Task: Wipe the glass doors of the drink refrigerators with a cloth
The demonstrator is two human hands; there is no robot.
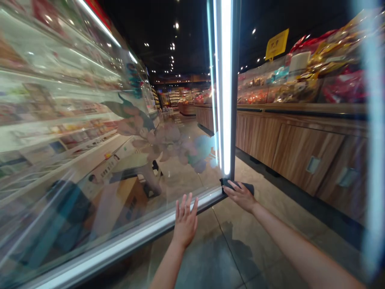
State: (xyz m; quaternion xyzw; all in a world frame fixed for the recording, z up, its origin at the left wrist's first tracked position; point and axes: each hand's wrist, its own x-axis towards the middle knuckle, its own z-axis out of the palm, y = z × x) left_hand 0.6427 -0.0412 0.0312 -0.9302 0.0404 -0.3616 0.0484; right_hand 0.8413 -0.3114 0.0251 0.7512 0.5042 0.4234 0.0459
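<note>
A large glass door with a faint floral print fills the middle, with a lit strip down its far edge. My left hand is laid against the pale lower frame and the glass, fingers spread and holding nothing. At the door's bottom corner, my right hand grips a dark folded cloth against the frame. Its fingers rest over the cloth and partly hide it.
To the left, lit shelves of goods are smeared by motion. A cardboard box shows through the glass. Wooden cabinets line the right side under bagged goods and a yellow price sign. Tiled floor lies below.
</note>
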